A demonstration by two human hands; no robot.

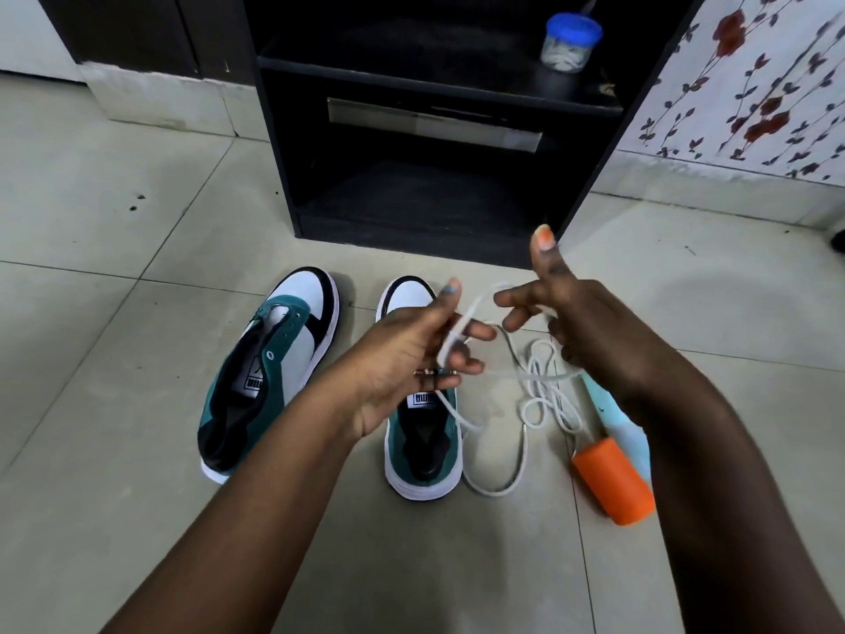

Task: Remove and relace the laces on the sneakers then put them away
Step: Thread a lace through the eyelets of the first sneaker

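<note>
Both forearms are extended forward over the pale tiled floor (114,249). A white shoelace (542,382) is pinched in the curled fingers of the left hand (411,354), palm turned up, and is hooked round the bent fingers of the right hand (580,322), thumb raised. The lace's slack lies coiled on the floor just beside the right teal, white and black sneaker (423,432); the left matching sneaker (270,372) lies laceless nearby. The tongue labels are too small to be read.
</note>
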